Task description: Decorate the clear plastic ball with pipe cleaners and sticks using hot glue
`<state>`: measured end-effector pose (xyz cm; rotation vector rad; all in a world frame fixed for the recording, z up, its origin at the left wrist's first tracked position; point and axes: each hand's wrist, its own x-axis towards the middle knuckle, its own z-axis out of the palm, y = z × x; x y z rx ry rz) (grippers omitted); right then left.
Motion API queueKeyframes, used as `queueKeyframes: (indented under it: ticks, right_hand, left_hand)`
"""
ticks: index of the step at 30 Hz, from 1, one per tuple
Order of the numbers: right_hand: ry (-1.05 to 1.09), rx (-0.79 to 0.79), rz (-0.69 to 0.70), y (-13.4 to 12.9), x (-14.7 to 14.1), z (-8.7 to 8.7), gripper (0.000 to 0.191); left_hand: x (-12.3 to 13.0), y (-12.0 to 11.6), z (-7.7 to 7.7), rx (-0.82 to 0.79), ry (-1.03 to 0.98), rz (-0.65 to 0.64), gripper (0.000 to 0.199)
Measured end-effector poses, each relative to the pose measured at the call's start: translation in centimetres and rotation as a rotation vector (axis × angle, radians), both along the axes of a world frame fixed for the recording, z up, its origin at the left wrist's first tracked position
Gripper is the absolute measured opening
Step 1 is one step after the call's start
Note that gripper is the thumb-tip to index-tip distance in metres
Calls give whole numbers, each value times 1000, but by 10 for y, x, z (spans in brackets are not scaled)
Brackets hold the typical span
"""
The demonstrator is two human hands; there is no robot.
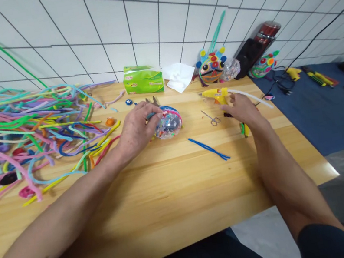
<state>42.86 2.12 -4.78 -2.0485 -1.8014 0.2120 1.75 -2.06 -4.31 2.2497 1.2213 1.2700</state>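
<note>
On the table in front of me is a clear plastic ball (169, 126) with blue and pink pipe cleaner along its top edge and colourful bits showing through. My left hand (140, 127) is closed at the ball's upper left rim, thumb and fingers together on it. A yellow hot glue gun (218, 94) points left, and my right hand (244, 109) has its fingers closed round the handle, which is partly hidden. A white glue stick (254, 96) runs out behind the gun. Small scissors (212, 118) and two blue pipe cleaners (208, 148) lie between my hands. Pliers (153, 102) show behind the ball.
A large heap of pipe cleaners (28, 135) covers the left side. Along the wall stand a green tissue pack (143, 81), a decorated ball with a face (211, 67) and a dark red bottle (265, 36). A black cord (311, 37) crosses at right above a blue cloth (318, 117).
</note>
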Motion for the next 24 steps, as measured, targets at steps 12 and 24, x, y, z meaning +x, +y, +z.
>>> queueKeyframes:
  ticks: [12,24]
  right_hand:
    - [96,364,768,-59,-163,49,23]
    - [155,311,775,-40,-170,35,21]
  left_hand:
    - [-1,1,-1,16,-2,-33,15]
    - [0,1,-1,26,26,-2,13]
